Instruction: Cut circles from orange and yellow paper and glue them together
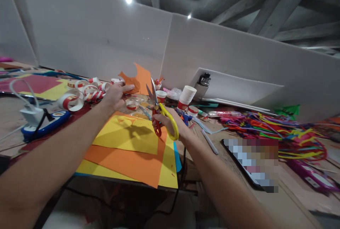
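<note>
My left hand [114,96] pinches a cut piece of orange paper [144,78], raised above the table with a curved notch in its upper edge. In my right hand [170,115] is a pair of scissors [155,96] with one yellow and one red handle. Their blades point up and are parted, close to the right edge of the orange paper. Below both hands lie stacked sheets: a yellow sheet [124,137] on top, an orange sheet [127,165] under it, and more yellow and blue at the edges.
Cut paper-cup rings [71,99] are heaped at left, near a blue power strip [44,126]. A stack of paper cups [187,96] and a bottle [202,85] stand at the back. To the right lie a phone [247,165] and many coloured pipe cleaners [292,130].
</note>
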